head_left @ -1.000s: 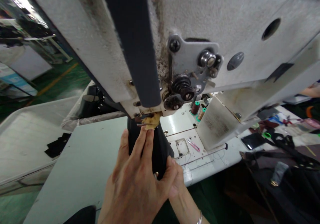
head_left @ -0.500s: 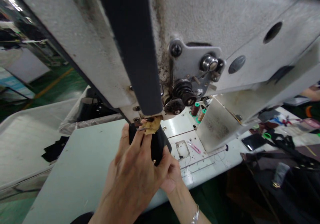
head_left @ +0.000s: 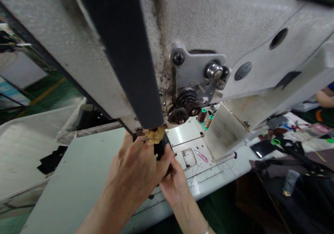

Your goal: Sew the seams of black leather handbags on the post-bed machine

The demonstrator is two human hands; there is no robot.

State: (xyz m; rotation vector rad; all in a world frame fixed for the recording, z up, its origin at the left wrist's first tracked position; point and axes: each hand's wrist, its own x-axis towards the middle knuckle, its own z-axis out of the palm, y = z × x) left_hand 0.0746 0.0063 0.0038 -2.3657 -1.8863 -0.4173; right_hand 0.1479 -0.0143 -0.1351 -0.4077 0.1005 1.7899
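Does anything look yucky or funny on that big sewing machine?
Two things do. A crumpled yellowish lump sits at the bottom of the sewing machine's head, by the left hand; it looks odd against the smooth black piece. Dark streaks also run down the machine's pale body, like grime.

A sewing workshop at work: a worn industrial sewing machine (head_left: 193,29) towers over a pale green worktable (head_left: 86,178), with dark red (head_left: 201,116) and tan thread spools (head_left: 208,121) standing on its far side and pink-handled thread snips (head_left: 201,155) lying by the machine's base. Black pieces (head_left: 52,160) lie at left, beyond them a green floor (head_left: 56,105) marked by a yellow line (head_left: 48,92); at far right, another person's arm (head_left: 325,97) shows beside a cluttered table (head_left: 302,122).
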